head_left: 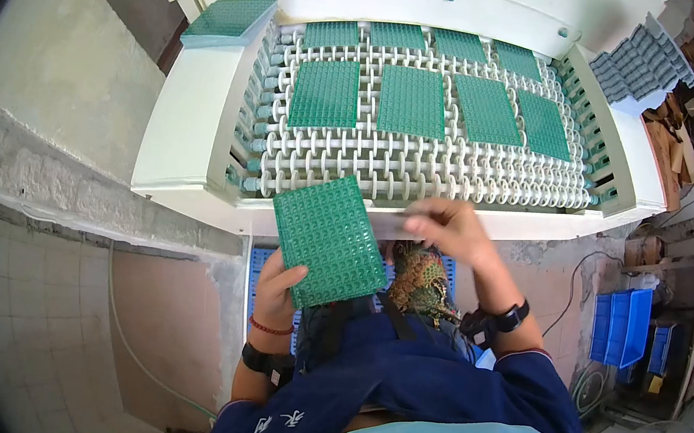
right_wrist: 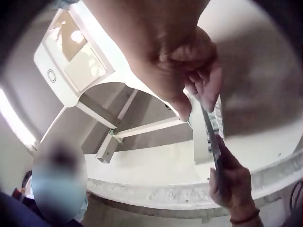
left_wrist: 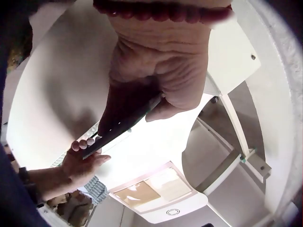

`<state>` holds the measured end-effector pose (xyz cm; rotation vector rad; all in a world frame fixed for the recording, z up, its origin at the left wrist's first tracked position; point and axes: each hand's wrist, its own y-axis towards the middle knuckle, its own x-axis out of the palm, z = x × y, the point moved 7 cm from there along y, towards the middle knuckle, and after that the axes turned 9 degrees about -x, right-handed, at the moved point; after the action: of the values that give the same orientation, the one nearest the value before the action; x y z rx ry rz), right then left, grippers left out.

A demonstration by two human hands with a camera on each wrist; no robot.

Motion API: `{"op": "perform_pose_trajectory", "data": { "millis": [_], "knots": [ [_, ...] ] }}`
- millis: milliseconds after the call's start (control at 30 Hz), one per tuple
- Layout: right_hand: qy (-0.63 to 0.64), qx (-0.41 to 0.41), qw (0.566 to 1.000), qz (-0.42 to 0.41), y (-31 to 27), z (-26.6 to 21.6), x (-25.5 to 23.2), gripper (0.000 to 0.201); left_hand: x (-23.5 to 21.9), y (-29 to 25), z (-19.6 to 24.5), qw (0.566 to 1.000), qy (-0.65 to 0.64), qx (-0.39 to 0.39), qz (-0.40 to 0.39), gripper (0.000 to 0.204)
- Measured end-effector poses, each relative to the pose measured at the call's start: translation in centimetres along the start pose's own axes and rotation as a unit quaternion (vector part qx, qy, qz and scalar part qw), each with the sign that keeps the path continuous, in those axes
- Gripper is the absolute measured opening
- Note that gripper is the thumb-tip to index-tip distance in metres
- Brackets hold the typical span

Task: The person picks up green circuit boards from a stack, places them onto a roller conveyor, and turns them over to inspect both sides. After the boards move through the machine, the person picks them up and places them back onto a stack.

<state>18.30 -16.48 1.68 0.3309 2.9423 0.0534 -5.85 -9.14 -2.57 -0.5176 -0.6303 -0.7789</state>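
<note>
My left hand (head_left: 276, 288) grips a green circuit board panel (head_left: 331, 241) by its lower left edge, thumb over the front face. The panel has a fine repeating grid and tilts in front of the machine. Beyond its right edge, my right hand (head_left: 450, 230) is blurred, thumb and fingers drawn together at a thin greyish strip (head_left: 388, 225). What that strip is, I cannot tell. In the left wrist view the panel (left_wrist: 124, 127) appears edge-on, the right hand (left_wrist: 83, 161) at its far end. The right wrist view shows right fingertips (right_wrist: 208, 101) close by that end.
Several green panels (head_left: 413, 101) lie in two rows on the conveyor's white disc rollers (head_left: 336, 163). More panels rest on the left ledge (head_left: 231, 16). A grey-blue ridged stack (head_left: 643, 63) stands on the right ledge. Blue crates (head_left: 620, 327) sit at right, beside a cable.
</note>
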Motion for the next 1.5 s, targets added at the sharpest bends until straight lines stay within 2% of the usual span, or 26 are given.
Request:
{"op": "perform_pose_trajectory", "data": {
  "millis": [33,100,233,333,467,533,633,700,800,900,1033,1133,1233,1267,1367,1400,1433,1500],
  "knots": [
    [0.059,0.062,0.996,-0.037,-0.5,0.2,2.0,0.021,0.1,0.2,-0.1,1.0,0.004,-0.005,0.004,0.047],
    [0.106,0.096,0.985,-0.095,-1.0,1.6,4.4,0.018,0.5,0.4,0.0,1.0,0.024,-0.004,0.012,0.05],
    [0.128,0.095,0.986,-0.041,-1.0,2.2,4.2,0.016,-0.4,0.2,-0.1,0.999,0.028,-0.012,0.023,0.052],
    [0.149,0.086,0.984,0.033,-1.5,3.3,1.4,0.013,-1.6,-0.6,0.2,1.0,-0.003,0.001,0.015,0.048],
    [0.195,0.055,0.967,0.154,-2.0,3.8,-2.8,0.01,-3.1,-2.0,1.4,0.999,-0.035,0.03,0.014,0.053],
    [0.209,0.041,0.963,0.167,-1.6,3.7,-2.9,0.01,-3.4,-3.1,2.4,0.997,-0.073,0.041,-0.002,0.055],
    [0.201,0.04,0.964,0.17,-0.1,3.0,-1.5,0.009,-3.3,-4.0,3.2,0.987,-0.132,0.041,-0.077,0.055],
    [0.197,0.03,0.968,0.15,2.1,2.0,1.0,0.01,-3.2,-4.4,3.5,0.987,-0.13,0.057,-0.07,0.056],
    [0.168,0.041,0.978,0.117,5.3,1.1,4.3,0.014,-3.0,-4.6,3.5,0.989,-0.12,0.069,-0.057,0.057],
    [0.065,0.053,0.988,0.131,6.5,1.4,4.8,0.017,-3.4,-4.8,3.3,0.992,-0.099,0.065,-0.037,0.055],
    [0.072,0.044,0.981,0.174,4.7,1.3,0.9,0.017,-3.4,-4.8,2.9,0.996,-0.071,0.048,0.003,0.051],
    [0.018,0.052,0.975,0.216,2.6,1.8,-3.2,0.017,-2.5,-3.7,2.9,0.998,-0.049,0.032,0.025,0.048],
    [-0.216,0.013,0.945,0.245,1.0,1.2,-6.3,0.019,-1.6,-2.0,2.3,0.999,-0.013,0.016,0.031,0.045],
    [-0.22,-0.032,0.934,0.28,0.4,1.9,-7.1,0.024,-1.3,-1.4,2.1,0.999,0.002,0.014,0.032,0.044],
    [-0.064,-0.003,0.976,0.206,-0.6,0.4,-4.3,0.025,0.1,1.0,1.1,0.999,0.046,-0.016,0.022,0.046],
    [-0.012,0.023,0.987,0.156,-0.8,0.3,-2.1,0.023,0.8,1.7,0.8,0.998,0.056,-0.014,0.012,0.045],
    [0.04,0.048,0.992,0.107,-0.9,0.2,-0.2,0.022,1.6,2.4,0.5,0.998,0.067,-0.012,0.0,0.045],
    [0.088,0.076,0.989,0.087,-1.3,1.1,0.5,0.018,2.7,3.4,0.1,0.997,0.073,-0.007,-0.019,0.044]
  ]
}}
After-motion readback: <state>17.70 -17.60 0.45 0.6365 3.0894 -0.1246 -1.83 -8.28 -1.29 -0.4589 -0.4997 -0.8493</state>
